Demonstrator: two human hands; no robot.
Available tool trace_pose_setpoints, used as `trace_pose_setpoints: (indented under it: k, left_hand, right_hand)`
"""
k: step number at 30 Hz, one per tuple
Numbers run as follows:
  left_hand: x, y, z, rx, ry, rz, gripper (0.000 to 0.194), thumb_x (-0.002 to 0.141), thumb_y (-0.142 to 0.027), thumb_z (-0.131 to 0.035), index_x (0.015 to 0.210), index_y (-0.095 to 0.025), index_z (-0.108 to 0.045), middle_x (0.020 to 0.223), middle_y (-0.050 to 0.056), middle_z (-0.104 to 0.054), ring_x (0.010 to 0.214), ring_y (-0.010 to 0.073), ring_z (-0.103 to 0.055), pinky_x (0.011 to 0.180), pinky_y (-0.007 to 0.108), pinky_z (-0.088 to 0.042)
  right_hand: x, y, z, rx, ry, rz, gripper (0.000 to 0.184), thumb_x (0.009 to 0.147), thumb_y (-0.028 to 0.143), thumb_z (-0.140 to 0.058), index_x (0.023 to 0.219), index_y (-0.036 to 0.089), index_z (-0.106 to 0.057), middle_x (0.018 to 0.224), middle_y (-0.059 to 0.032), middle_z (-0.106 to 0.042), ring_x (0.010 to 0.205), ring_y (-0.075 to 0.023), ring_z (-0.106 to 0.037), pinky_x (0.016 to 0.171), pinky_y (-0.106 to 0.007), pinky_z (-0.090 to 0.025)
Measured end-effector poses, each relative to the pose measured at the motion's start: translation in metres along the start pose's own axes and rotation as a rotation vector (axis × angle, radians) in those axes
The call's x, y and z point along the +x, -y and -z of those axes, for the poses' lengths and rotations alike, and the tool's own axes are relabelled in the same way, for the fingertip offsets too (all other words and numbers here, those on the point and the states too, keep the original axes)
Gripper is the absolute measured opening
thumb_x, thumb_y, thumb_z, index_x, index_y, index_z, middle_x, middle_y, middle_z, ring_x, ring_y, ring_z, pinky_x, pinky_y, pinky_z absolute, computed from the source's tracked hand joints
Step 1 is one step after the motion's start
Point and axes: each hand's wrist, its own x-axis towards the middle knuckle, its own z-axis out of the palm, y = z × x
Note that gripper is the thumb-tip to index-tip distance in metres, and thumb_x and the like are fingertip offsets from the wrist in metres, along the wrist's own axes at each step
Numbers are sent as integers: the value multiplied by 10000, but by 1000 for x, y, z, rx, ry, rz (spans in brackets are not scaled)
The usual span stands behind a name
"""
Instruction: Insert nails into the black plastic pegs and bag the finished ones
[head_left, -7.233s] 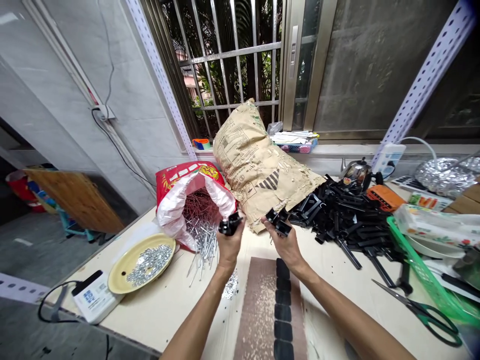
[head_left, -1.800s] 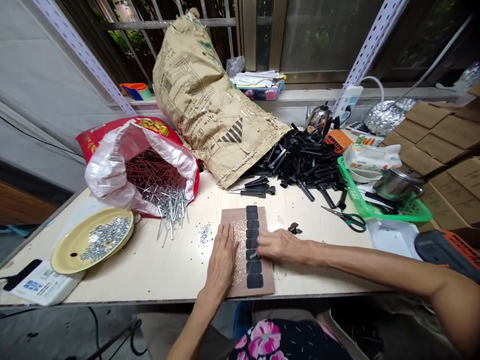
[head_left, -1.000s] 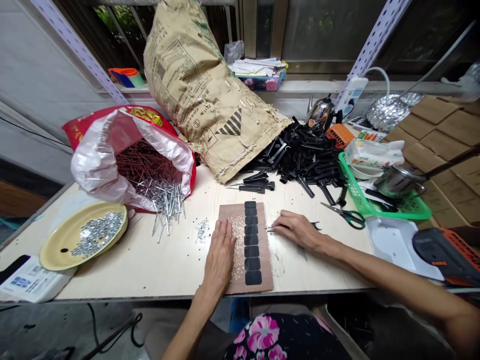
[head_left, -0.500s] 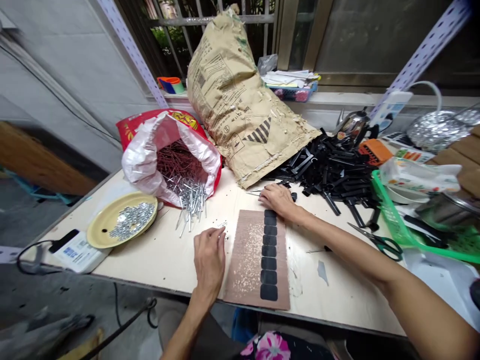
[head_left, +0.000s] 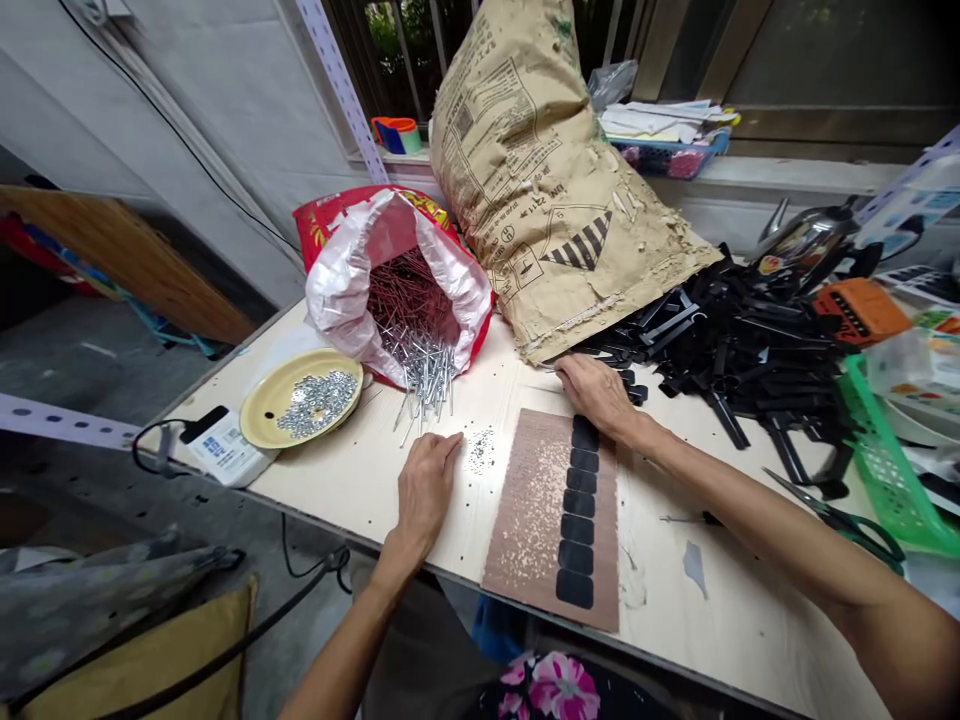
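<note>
Left hand (head_left: 426, 482), grasp indeterminable, lay left of the brown rectangular board (head_left: 608, 525); beyond its far edge, right hand (head_left: 597, 393), grasp likewise indeterminable, adjoined elongated black parts (head_left: 637, 392).

We are looking out from a single camera worn on the person's head, facing forward and down across the table (head_left: 337, 485) from its near side. We are taking in a wide sweep, with the window (head_left: 862, 60) running along the top and floral cloth (head_left: 562, 685) showing at the bottom. We are viewing the left hand (head_left: 427, 485) and right hand (head_left: 596, 395) from close by, around mid-frame.
</note>
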Motion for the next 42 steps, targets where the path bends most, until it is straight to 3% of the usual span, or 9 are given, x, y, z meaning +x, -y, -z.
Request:
trace_pose_setpoints:
  k: [5, 8, 11, 15, 17, 19, 26, 31, 42]
  left_hand:
    - [8, 0, -8, 97, 51, -80, 251, 911, -292, -441, 955, -225, -679, 832, 54, -600, 810, 183, -552, 638, 267, -422]
    - [10, -2, -7, -27, 48, -42, 217, 891, -274, -470, 892, -202, -675, 834, 59, -611, 839, 194, -561, 706, 290, -437]
    - [12, -9, 0, -413, 17, 190, 186, 821, -330, -576, 826, -175, -677, 802, 53, -627, 763, 180, -579, 676, 286, -452]
    - [15, -31, 14, -1231, 103, 651, 303, 666, -378, -740, 827, -133, -664, 711, 13, -629, 553, 86, -540, 527, 213, -451]
    - [16, -45, 19, -1481, 158, 750, 334, 603, -337, -797, 813, -120, -652, 700, 3, -630, 545, 62, -545, 544, 194, -481]
    - [17, -58, 22, -1575, 188, 785, 325, 584, -302, -818, 784, -115, -644, 681, -3, -631, 553, 57, -560, 560, 183, -502]
    - [15, -80, 20, -1605, 174, 762, 331, 562, -297, -833, 771, -107, -661, 680, 7, -659, 545, 56, -580, 564, 174, -505]
    - [13, -87, 19, -1465, 60, 661, 305, 600, -294, -805, 798, -100, -678, 666, 13, -668, 547, 67, -585, 579, 193, -492]
    - [7, -87, 16, -1270, 101, 517, 262, 695, -313, -733, 845, -103, -690, 719, 23, -672, 608, 87, -595, 651, 228, -500]
  right_hand:
    - [-17, 13, 15, 237, -133, 97, 283, 936, 181, -382, 1135, 171, -583, 986, -84, -627, 924, -206, -533, 827, -322, -419]
    - [-27, 29, 19, 397, -150, 89, 240, 929, 204, -433, 1097, 174, -602, 982, -75, -634, 915, -202, -548, 832, -346, -441]
    - [-39, 51, 24, 529, -108, 94, 213, 926, 235, -471, 1064, 187, -625, 935, -70, -625, 867, -189, -559, 761, -333, -470]
    - [-52, 77, 31, 513, -65, 131, 232, 935, 234, -456, 1083, 219, -634, 922, -65, -580, 837, -166, -549, 699, -286, -469]
    - [-55, 83, 34, 482, -75, 140, 226, 935, 228, -455, 1078, 206, -628, 916, -64, -581, 843, -164, -549, 718, -281, -465]
    - [-57, 86, 37, 456, -93, 139, 209, 936, 235, -453, 1037, 190, -630, 905, -66, -593, 852, -168, -551, 732, -279, -457]
    - [-65, 83, 52, 211, -156, 112, 225, 959, 277, -414, 957, 219, -631, 885, -41, -609, 843, -149, -539, 583, -252, -344]
    - [-72, 85, 55, 53, -190, 144, 213, 961, 225, -401, 913, 214, -608, 868, -41, -614, 824, -158, -509, 602, -270, -320]
    - [-81, 79, 49, 73, -179, 101, 230, 957, 274, -411, 857, 179, -595, 805, -34, -614, 753, -143, -534, 595, -270, -309]
